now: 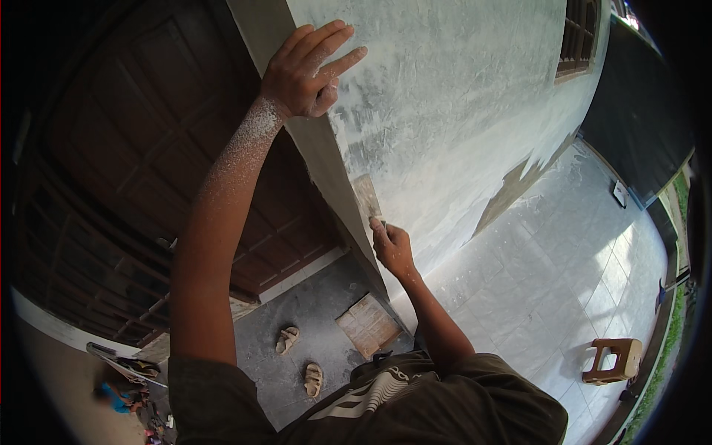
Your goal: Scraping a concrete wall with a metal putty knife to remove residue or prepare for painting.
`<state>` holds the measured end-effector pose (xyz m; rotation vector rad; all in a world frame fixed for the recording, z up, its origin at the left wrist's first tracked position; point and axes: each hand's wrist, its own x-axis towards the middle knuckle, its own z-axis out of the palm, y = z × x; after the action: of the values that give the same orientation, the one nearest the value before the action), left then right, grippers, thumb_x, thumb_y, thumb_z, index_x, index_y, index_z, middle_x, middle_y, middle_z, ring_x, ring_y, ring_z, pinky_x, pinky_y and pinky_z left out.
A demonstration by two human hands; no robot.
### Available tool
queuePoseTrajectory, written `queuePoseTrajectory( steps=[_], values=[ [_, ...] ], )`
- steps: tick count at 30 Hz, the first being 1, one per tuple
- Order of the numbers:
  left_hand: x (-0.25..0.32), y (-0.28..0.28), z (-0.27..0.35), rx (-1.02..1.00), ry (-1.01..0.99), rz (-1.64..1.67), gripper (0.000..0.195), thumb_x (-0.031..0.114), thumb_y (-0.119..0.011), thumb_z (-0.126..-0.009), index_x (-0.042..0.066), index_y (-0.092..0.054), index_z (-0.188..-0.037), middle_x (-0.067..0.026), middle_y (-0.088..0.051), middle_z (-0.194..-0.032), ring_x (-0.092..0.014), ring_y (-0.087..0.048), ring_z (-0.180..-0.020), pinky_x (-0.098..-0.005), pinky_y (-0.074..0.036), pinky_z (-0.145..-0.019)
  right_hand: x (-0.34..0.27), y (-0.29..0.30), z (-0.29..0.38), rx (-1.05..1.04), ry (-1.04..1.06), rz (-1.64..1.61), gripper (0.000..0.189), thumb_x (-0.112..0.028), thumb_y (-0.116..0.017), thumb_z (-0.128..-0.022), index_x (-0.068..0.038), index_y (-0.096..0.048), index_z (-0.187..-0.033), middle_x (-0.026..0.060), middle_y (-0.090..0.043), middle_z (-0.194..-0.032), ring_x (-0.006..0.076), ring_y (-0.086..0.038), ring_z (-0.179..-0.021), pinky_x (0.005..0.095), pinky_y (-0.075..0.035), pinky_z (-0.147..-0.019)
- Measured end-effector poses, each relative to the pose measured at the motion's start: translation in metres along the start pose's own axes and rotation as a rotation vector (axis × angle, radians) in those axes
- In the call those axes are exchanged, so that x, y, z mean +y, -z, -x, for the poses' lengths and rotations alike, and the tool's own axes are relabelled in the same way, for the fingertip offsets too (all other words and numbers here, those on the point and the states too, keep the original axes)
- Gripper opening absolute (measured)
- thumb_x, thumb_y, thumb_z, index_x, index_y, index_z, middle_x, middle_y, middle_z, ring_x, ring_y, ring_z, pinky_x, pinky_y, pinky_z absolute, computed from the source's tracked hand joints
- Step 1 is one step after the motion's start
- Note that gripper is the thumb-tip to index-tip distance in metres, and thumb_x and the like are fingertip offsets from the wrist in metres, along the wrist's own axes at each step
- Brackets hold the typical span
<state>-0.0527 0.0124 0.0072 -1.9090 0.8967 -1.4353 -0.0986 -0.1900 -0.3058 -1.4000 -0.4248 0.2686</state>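
Observation:
My left hand (311, 69) is raised at the upper edge of a white-coated plaster wall (445, 117), fingers spread and holding nothing; white dust covers its wrist and forearm. Lower down, my right hand (392, 245) grips the handle of a putty knife (367, 194). The knife's wide flat blade, smeared with grey-white material, lies against the wall near its corner. Grey patches show through the white coat beside the corner. Whether the left hand's fingers touch the wall, I cannot tell.
A dark wooden panelled door (183, 111) is at the left. Sandals (313, 380) and a wooden board (369, 325) lie on the floor. A brown plastic stool (612, 361) stands at the right. A barred window (577, 39) is in the wall. Another person (118, 396) is far at lower left.

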Motion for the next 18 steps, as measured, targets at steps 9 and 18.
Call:
queuePoseTrajectory(
  steps=[9, 18],
  values=[
    [-0.004, -0.001, 0.002, 0.026, -0.014, 0.017, 0.050, 0.018, -0.044, -0.087, 0.020, -0.070, -0.130, -0.0049, -0.054, -0.146, -0.020, -0.050, -0.136, -0.0449, -0.039, -0.113, -0.002, -0.006, 0.001, -0.043, -0.061, -0.074, 0.051, -0.045, -0.058, -0.102, -0.012, -0.048, -0.066, -0.0049, -0.042, -0.054, 0.0053, -0.039, -0.044, 0.0246, -0.029, -0.040],
    [-0.001, 0.001, -0.001, 0.006, -0.002, 0.004, 0.050, 0.016, -0.047, -0.086, 0.020, -0.069, -0.131, -0.0054, -0.054, -0.146, -0.020, -0.051, -0.136, -0.0442, -0.040, -0.112, -0.028, -0.012, -0.017, 0.019, 0.048, -0.032, 0.051, -0.046, -0.058, -0.102, -0.008, -0.053, -0.069, -0.0047, -0.045, -0.056, 0.0047, -0.043, -0.048, 0.0246, -0.033, -0.045]
  ],
)
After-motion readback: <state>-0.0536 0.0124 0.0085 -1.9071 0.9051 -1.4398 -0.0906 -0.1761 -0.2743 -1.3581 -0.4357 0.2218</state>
